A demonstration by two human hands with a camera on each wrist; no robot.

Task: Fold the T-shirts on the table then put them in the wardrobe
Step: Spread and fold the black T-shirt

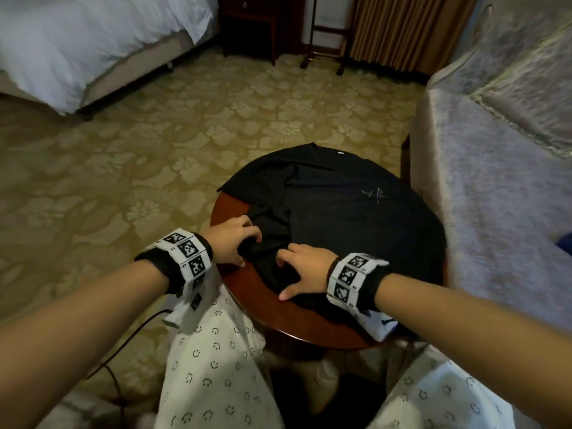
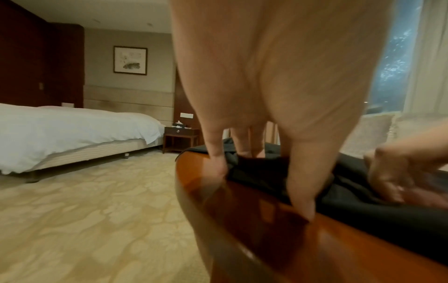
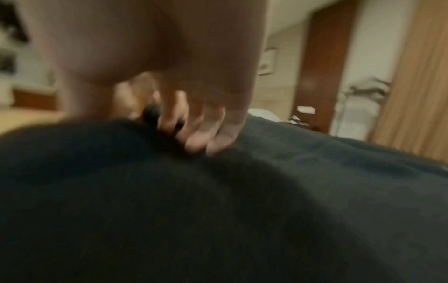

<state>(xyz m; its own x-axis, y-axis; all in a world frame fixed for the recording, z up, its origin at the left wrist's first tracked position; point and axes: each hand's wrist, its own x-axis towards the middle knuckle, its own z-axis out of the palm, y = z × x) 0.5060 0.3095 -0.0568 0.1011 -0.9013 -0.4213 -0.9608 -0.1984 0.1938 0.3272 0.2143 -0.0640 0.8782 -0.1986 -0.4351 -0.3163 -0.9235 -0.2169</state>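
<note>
A black T-shirt (image 1: pixel 340 212) lies spread over a small round wooden table (image 1: pixel 278 317), collar at the far side and one side partly folded in. My left hand (image 1: pixel 235 243) grips a bunched fold of the shirt at the table's near left edge. In the left wrist view the thumb and fingers of that left hand (image 2: pixel 254 172) close on the dark cloth (image 2: pixel 363 210) just above the glossy table rim (image 2: pixel 242 220). My right hand (image 1: pixel 303 270) rests beside it on the shirt, fingertips bent onto the cloth and thumb spread wide. The right wrist view is blurred; it shows the fingertips (image 3: pixel 213 143) on the fabric (image 3: pixel 218 210).
A bed with white linen (image 1: pixel 77 41) stands at the far left. A chair under a pale cover (image 1: pixel 495 181) crowds the table's right side. A dark nightstand (image 1: pixel 247 20) and a luggage rack (image 1: pixel 325 41) line the back wall. A cable (image 1: pixel 123 345) runs over the patterned carpet.
</note>
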